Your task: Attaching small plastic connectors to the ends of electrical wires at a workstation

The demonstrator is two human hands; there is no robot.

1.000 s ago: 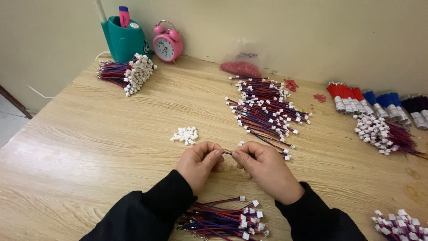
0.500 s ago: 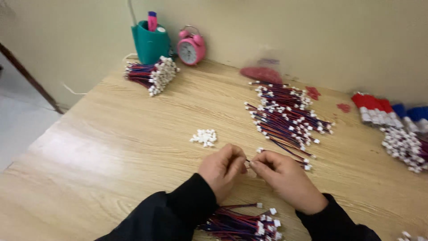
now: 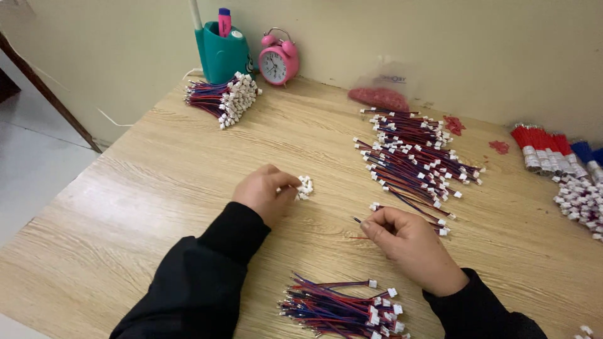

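I see my left hand point(image 3: 262, 191) out over the middle of the pale wooden table point(image 3: 125, 207), fingers curled and pinching into the small heap of white plastic connector housings point(image 3: 304, 186), touching its near side. My right hand point(image 3: 408, 242) sits a little nearer the front edge, well apart from the left, thumb and forefinger pressed together on a thin red and dark wire lead point(image 3: 364, 223) whose bare tip pokes out toward the left. Both wrists come out of black sleeves point(image 3: 213, 276).

Just beyond my right hand lies a broad loose pile of red and blue wires with white plug ends point(image 3: 414, 157), spreading toward the back edge. At the front edge, between my forearms, is a smaller bundle of the same wires point(image 3: 339, 307). Another tied bundle point(image 3: 223, 99) lies near the back left corner, just in front of a teal plastic pen holder point(image 3: 223, 56) and a pink twin-bell alarm clock point(image 3: 278, 59). A clear bag of red pieces point(image 3: 379, 94) rests against the wall. Along the right edge I see red and blue capped wire bunches point(image 3: 546, 147) and more white-ended leads point(image 3: 581, 201).
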